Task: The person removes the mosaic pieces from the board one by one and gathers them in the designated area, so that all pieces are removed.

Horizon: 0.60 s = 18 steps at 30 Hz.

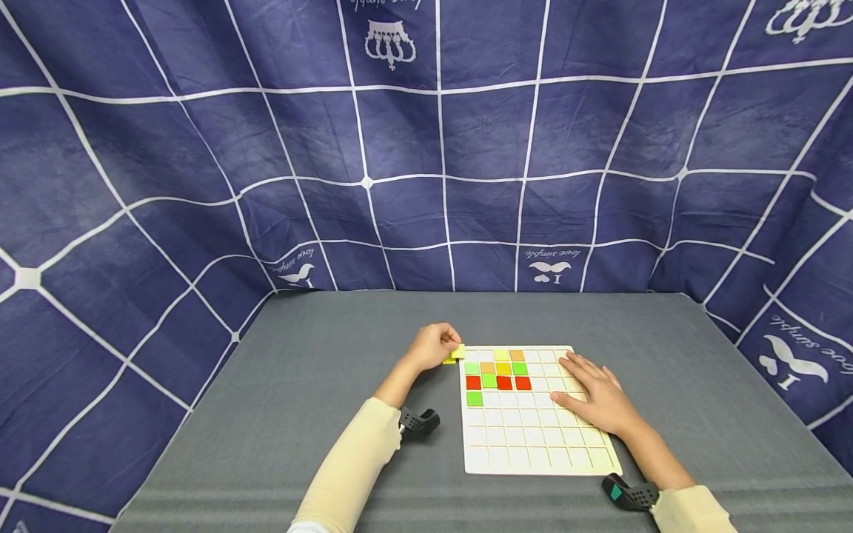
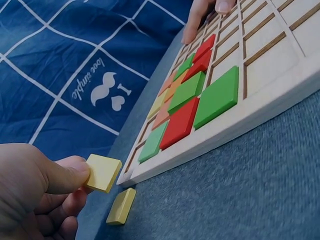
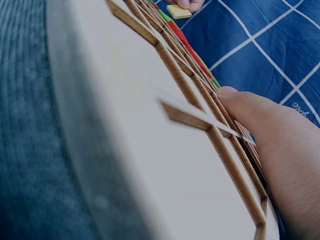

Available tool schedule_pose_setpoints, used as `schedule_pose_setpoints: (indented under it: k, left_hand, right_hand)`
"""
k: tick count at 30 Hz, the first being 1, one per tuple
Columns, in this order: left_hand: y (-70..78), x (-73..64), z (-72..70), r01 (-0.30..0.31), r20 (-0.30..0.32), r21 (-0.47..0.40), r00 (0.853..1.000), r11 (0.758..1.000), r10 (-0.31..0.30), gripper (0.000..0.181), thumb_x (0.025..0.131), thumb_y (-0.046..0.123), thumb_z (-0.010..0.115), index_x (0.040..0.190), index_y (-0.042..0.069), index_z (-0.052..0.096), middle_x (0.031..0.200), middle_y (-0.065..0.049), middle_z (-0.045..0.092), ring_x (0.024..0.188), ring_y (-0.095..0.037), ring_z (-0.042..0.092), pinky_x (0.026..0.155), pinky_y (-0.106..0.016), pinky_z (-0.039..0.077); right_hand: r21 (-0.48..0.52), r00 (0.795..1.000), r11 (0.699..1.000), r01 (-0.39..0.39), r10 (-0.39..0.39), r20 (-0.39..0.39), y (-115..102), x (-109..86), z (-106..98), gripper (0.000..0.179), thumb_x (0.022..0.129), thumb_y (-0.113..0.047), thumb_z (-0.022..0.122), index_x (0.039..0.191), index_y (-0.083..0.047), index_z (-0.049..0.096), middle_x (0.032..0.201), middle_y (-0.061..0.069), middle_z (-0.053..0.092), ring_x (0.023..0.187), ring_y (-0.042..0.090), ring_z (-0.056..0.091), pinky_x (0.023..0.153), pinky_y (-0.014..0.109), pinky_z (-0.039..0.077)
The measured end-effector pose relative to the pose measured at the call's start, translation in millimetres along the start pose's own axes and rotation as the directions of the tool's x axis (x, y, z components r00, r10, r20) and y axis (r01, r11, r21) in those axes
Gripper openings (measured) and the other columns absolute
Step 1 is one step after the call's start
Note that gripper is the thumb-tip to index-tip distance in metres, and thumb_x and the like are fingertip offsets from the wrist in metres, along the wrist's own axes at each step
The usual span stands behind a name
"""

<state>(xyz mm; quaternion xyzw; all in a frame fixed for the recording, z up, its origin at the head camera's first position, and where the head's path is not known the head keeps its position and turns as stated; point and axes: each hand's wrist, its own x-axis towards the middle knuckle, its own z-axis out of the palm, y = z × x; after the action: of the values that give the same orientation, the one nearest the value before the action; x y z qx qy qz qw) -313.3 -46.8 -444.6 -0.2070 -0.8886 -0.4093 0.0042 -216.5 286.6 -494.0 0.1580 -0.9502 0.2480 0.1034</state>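
Yellow tile (image 2: 102,173), 1 pc., lower L of L-wrist view, pinched in L hand (image 1: 433,346), near board's (image 1: 513,459) upper-L corner. Sq., flat, smooth-faced; prob. light, stiff, sl. slippery, not fragile; best taken by opp. edges. Second yellow tile (image 2: 121,206), flat on worktop (image 1: 300,429), same corner. Board: pale, wood-like, raised grid, lower R-ctr. of head view; R hand (image 1: 595,398) splayed on top, R side, grasping nothing. Worktop: grey cloth texture.

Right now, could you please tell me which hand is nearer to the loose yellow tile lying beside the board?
The left hand, close by the loose yellow tile and pinching a pale yellow tile; the right hand rests on the opposite side of the board.
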Motion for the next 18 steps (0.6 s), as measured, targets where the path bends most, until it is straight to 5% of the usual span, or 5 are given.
schedule_pose_setpoints:
  k: [18]
  left_hand:
    - [-16.6,-8.1,-18.1,0.006,-0.018,-0.01,1.0,1.0,-0.006,0.004,0.088,0.001,0.068,0.087,-0.002,0.068,0.077,-0.005,0.064,0.069,-0.012,0.057,0.065,-0.026,0.048]
  right_hand:
    - [-0.007,1.0,1.0,0.0,-0.001,-0.009,-2,0.4,-1,0.075,0.086,-0.047,0.069,0.142,-0.002,0.047,0.147,0.023,0.04,0.134,0.046,0.034,0.104,0.067,0.015]
